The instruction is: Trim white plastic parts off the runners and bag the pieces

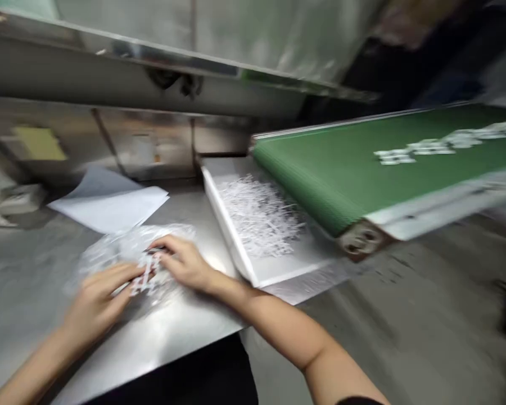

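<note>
Head view: white plastic pieces (145, 277) between left hand (96, 301) and right hand (183, 261).

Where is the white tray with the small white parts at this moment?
In the head view, the white tray lies right of centre on the metal table, under the end of the green conveyor belt, just right of the right hand.

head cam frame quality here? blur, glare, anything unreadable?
Head view: motion blur smears the whole frame, worst at the upper right and the floor. Glare off the metal table washes out its near edge. The left hand and right hand rest on a clear plastic bag of white pieces, details unreadable. White parts on the green conveyor belt are streaked; the white tray is soft.
</note>
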Tool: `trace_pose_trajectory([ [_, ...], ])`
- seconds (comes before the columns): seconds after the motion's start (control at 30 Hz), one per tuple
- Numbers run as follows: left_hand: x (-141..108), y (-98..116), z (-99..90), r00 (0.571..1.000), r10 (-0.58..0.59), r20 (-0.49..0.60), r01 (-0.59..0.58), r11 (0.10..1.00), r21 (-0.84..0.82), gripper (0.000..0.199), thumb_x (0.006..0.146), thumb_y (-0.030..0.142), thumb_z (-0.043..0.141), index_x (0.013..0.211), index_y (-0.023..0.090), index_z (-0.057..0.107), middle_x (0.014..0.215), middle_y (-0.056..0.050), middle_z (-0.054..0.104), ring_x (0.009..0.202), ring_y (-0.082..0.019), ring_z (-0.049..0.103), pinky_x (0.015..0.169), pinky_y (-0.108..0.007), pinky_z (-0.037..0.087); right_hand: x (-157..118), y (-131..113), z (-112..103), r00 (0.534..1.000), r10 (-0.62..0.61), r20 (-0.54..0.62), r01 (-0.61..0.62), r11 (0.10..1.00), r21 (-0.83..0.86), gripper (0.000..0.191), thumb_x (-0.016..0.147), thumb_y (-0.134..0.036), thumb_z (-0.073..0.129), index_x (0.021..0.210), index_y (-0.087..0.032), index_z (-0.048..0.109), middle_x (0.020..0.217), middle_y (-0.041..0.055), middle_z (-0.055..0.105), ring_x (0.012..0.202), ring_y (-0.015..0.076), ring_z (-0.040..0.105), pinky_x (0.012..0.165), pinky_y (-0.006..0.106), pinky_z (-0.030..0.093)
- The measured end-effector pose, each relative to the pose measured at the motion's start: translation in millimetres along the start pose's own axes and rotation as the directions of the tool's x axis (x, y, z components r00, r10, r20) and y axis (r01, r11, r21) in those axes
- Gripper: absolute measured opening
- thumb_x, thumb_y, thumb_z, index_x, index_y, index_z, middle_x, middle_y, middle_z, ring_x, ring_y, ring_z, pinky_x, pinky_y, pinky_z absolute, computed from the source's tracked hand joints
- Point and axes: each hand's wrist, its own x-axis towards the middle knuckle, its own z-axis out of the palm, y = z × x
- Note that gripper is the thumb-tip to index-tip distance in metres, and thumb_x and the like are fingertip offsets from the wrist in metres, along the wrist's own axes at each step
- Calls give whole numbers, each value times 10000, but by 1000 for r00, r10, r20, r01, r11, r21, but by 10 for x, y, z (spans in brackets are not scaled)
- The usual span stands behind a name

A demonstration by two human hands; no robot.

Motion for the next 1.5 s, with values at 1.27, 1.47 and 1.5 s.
trace_pose_trajectory([
  [1.27, 14, 154, 126, 990, 134, 36, -138, 906, 401, 138, 1032, 97, 640, 925, 170, 689, 817, -25, 753, 654, -140, 607, 593, -304, 458, -149, -65, 0, 980, 199, -4, -199, 980, -9, 155, 1019, -340, 746, 1116, -258, 834, 1015, 27, 842, 778, 195, 710, 694, 344, 530],
  [1.47, 18, 163, 131, 988, 147, 37, -150, 908, 392, 134, 1020, 86, 649, 920, 166, 690, 786, -21, 736, 629, -144, 578, 576, -312, 433, -157, -73, 7, 981, 193, -10, -193, 981, -21, 153, 1024, -344, 743, 1114, -259, 833, 1007, 24, 842, 775, 192, 719, 688, 344, 533],
  [1.5, 20, 165, 133, 988, 148, 36, -150, 909, 388, 136, 1019, 86, 650, 916, 165, 688, 779, -20, 733, 628, -145, 575, 575, -314, 432, -158, -74, 10, 980, 198, -10, -198, 980, -19, 155, 1023, -345, 744, 1114, -257, 833, 1007, 25, 842, 779, 193, 723, 688, 343, 534],
])
